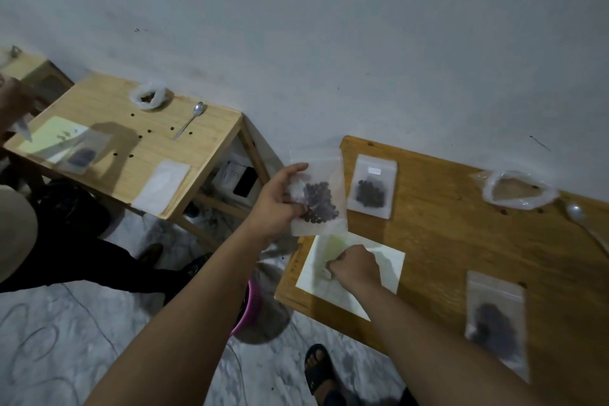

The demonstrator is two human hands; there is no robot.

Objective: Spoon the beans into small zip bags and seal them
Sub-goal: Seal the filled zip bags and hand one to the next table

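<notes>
Zip bag in hand (pixel 322 189): small and clear, held up tilted over the left end of the wooden table (pixel 445 241); dark beans (pixel 321 208) are bunched in its middle.
Left hand (pixel 280 204): arm stretched forward, thumb on top, fingers curled under, pinching the bag's left side.
Right hand (pixel 356 265): knuckles up, fingers curled in, resting on a pale sheet (pixel 389 260); whether it holds anything cannot be told.
Far filled bag (pixel 372 188): lies flat just right of the held bag.
Near filled bag (pixel 496 320): flat, toward the front edge.
Writing: white label (pixel 374 170) on the far filled bag, unreadable.
Supply bag (pixel 517 189): rolled open by the wall, with a spoon (pixel 576 212) beside it.
</notes>
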